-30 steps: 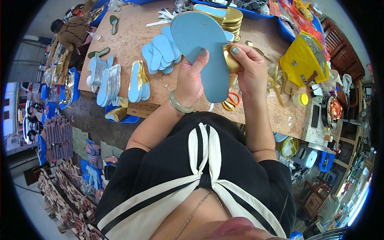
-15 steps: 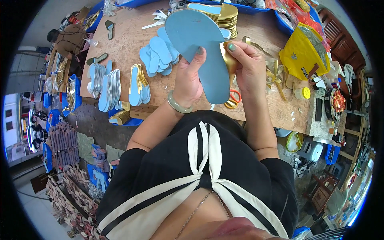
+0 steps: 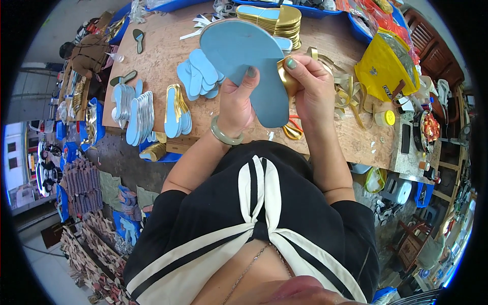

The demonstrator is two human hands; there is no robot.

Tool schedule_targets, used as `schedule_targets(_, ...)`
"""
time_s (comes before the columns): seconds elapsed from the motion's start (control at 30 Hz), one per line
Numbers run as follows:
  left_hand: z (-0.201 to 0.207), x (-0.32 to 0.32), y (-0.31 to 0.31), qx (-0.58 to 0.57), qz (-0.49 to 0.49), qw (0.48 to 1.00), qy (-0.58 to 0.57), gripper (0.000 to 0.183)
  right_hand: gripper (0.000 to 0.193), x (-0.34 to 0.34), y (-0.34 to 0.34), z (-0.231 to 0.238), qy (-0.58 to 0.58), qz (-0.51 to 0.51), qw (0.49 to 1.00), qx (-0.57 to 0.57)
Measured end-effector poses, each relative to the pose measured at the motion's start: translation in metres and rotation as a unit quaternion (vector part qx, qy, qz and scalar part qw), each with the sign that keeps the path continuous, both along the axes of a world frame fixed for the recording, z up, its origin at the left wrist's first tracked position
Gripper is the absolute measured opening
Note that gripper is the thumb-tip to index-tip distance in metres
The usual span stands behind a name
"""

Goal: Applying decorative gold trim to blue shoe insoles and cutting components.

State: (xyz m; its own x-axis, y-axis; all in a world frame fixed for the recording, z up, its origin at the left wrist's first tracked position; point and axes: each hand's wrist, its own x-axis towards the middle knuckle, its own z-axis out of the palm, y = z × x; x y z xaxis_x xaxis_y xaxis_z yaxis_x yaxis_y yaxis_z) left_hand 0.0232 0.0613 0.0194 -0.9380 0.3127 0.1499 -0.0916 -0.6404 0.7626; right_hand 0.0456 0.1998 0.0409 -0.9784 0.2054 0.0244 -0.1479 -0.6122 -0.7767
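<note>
A large blue insole (image 3: 244, 48) is held up over the table's near side. My left hand (image 3: 238, 104) grips its left edge, thumb flat on the blue face and fingers hidden behind. At the opposite edge my right hand (image 3: 311, 86) pinches a strip of gold material (image 3: 287, 79) between thumb and fingers, where it meets the insole's side. The insole's lower end points toward me. Beneath it, partly covered, lie orange-handled scissors (image 3: 294, 128). Left of my left hand, loose blue insoles (image 3: 197, 73) overlap in a pile.
Gold-edged insoles (image 3: 175, 112) and silver-edged insoles (image 3: 140, 119) stand in stacks on the table's left. A bound gold stack (image 3: 284, 23) sits at the back. To the right are loose gold strips (image 3: 351, 96), a yellow bag (image 3: 389, 66) and a yellow-lidded jar (image 3: 385, 118). Another person (image 3: 91, 53) bends at far left.
Both hands and the insole have shifted slightly left, and the insole has tilted a little. More of the gold strip shows by my right hand.
</note>
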Motion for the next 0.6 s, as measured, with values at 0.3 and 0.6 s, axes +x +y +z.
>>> schedule_targets(0.3,-0.003,0.002,-0.016,-0.085,0.020,0.989,0.120,0.031,0.010,0.003,0.003,0.000,0.151,-0.076,0.932,0.321)
schedule_targets(0.6,0.009,-0.005,-0.009,-0.006,-0.062,0.997,0.047,0.050,0.019,-0.013,-0.025,-0.004,0.026,0.001,0.968,0.251)
